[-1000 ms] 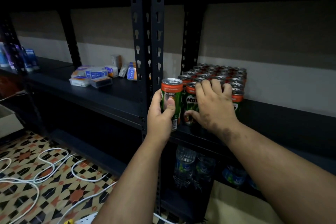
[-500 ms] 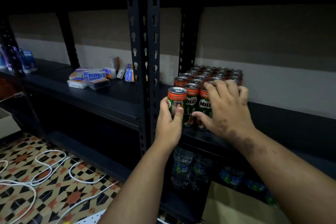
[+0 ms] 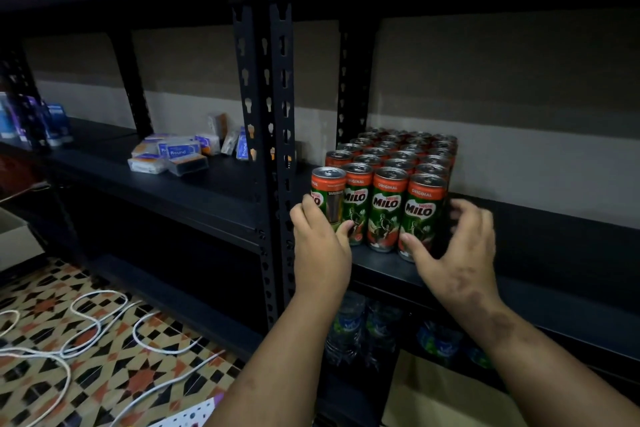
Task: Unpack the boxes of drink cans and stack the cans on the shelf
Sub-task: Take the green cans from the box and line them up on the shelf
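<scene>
A green-and-orange drink can [image 3: 327, 199] stands at the left end of the front row on the dark shelf [image 3: 554, 239], just beside the upright post [image 3: 265, 135]. The left hand [image 3: 320, 246] wraps its fingers around the can; the right hand [image 3: 457, 253], fingers spread and curled, cups the right-end can [image 3: 420, 215], thumb touching its base. The placement likely goes best with the can pressed flush against its neighbour and the row squared. Labels read "MILO" and "ORIGINAL"; small boxes [image 3: 176, 156] further left read "Round".
</scene>
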